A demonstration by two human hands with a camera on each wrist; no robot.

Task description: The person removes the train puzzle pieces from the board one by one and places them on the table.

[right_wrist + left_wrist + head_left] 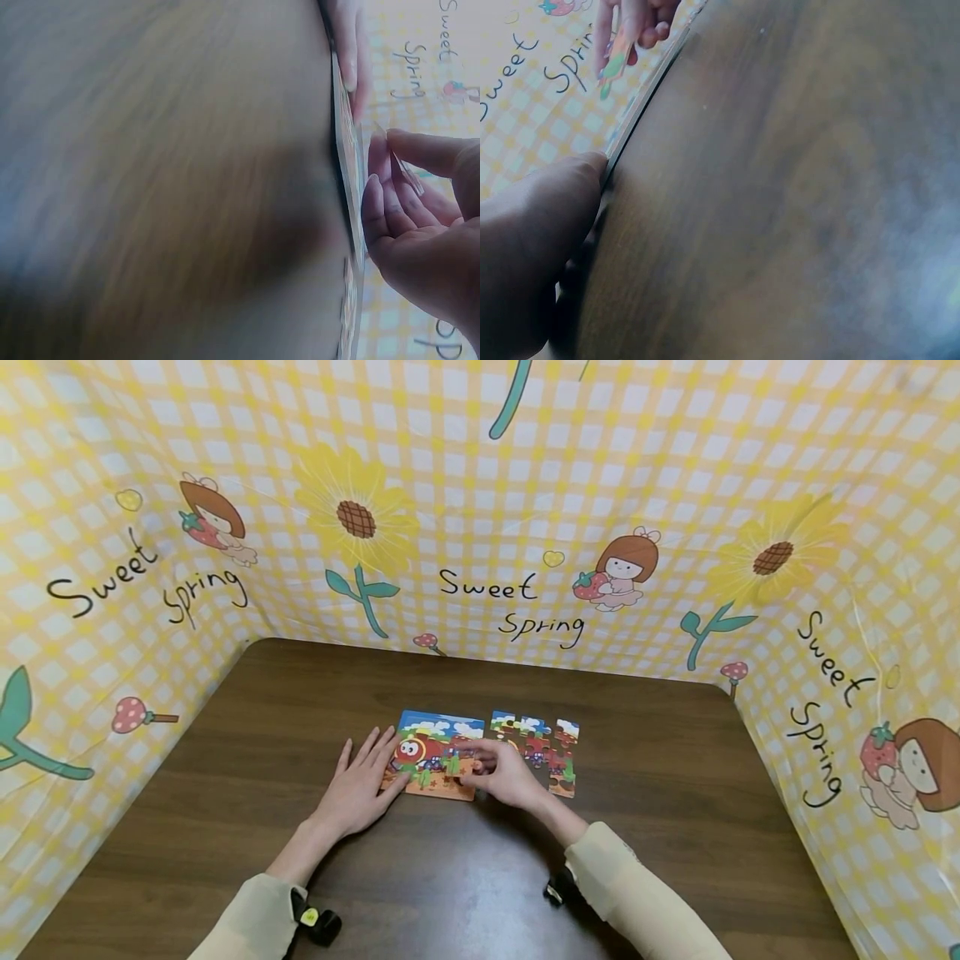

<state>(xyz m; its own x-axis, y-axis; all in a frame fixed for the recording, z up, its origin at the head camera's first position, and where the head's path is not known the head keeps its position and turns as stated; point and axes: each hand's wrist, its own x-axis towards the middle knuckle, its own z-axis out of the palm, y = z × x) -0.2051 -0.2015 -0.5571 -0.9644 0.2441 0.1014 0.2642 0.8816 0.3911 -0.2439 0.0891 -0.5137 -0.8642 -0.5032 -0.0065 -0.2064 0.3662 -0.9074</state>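
Observation:
A picture puzzle (438,790) lies flat on the brown table, showing a red character with big eyes under a blue sky. My left hand (362,791) rests on its left edge with fingers spread and fairly straight. Over the right part of the picture, my right hand (508,774) pinches a puzzle piece (458,764) between thumb and fingers. In the left wrist view that puzzle piece (616,61) looks orange and green and is tilted. The right wrist view shows it edge-on, raised above the puzzle.
Several loose puzzle pieces (562,762) lie right of the puzzle, some partly behind my right hand. The wooden table (300,693) is bounded at the back and sides by a yellow checked cloth (480,527) with printed flowers and lettering.

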